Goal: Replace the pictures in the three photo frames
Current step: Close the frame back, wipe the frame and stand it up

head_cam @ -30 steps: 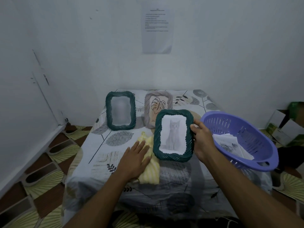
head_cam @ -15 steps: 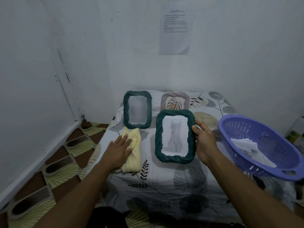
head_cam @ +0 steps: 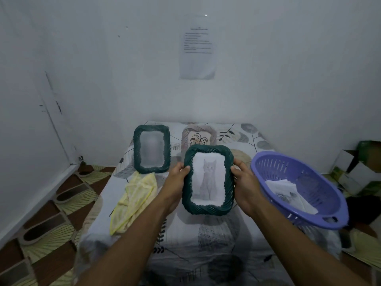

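I hold a dark green woven photo frame (head_cam: 208, 179) with a grey cat picture upright above the table. My left hand (head_cam: 176, 180) grips its left edge and my right hand (head_cam: 243, 178) grips its right edge. A second green frame (head_cam: 152, 149) with a blurred picture stands at the back left of the table. Behind the held frame a tan frame (head_cam: 199, 134) with a leaf drawing stands partly hidden. Loose printed pictures (head_cam: 288, 193) lie inside the purple basket (head_cam: 321, 215).
A yellow cloth (head_cam: 134, 200) lies on the table's left side. The table wears a leaf-patterned cover (head_cam: 216, 234). Cardboard boxes (head_cam: 354, 172) stand on the floor at the right. White walls close in behind and to the left; a paper sheet (head_cam: 197, 50) hangs on the wall.
My left hand left the yellow cloth and took hold of the cat frame's left edge. The frame now sits between both hands.
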